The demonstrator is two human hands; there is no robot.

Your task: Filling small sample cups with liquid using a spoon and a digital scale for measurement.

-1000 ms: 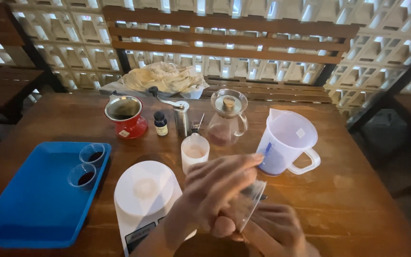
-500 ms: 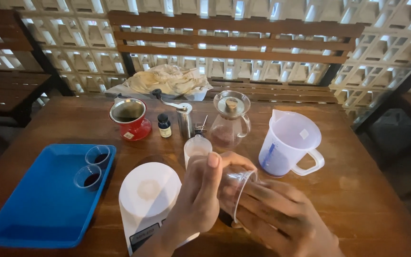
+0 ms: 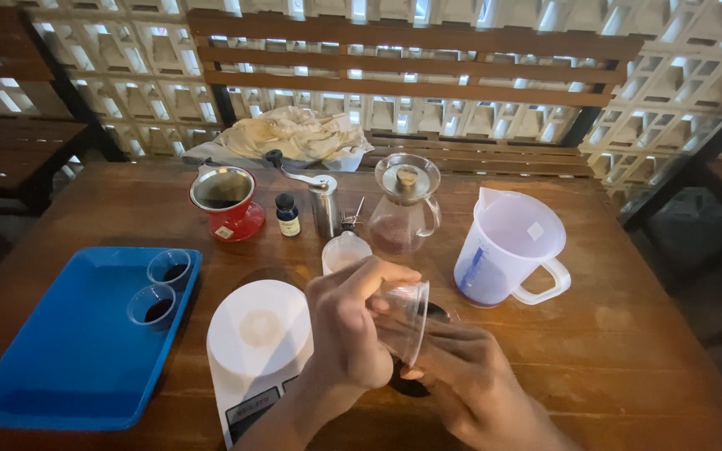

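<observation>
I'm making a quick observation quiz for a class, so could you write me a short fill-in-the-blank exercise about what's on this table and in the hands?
1. Both hands, left hand and right hand, hold a clear plastic ____.
2. The tray holding two small cups is coloured ____.
3. The white kitchen scale sits between the tray and the ____.
4. The coffee dripper near the small dark bottle is coloured ____.

Missing words: cup; blue; hands; red
</observation>
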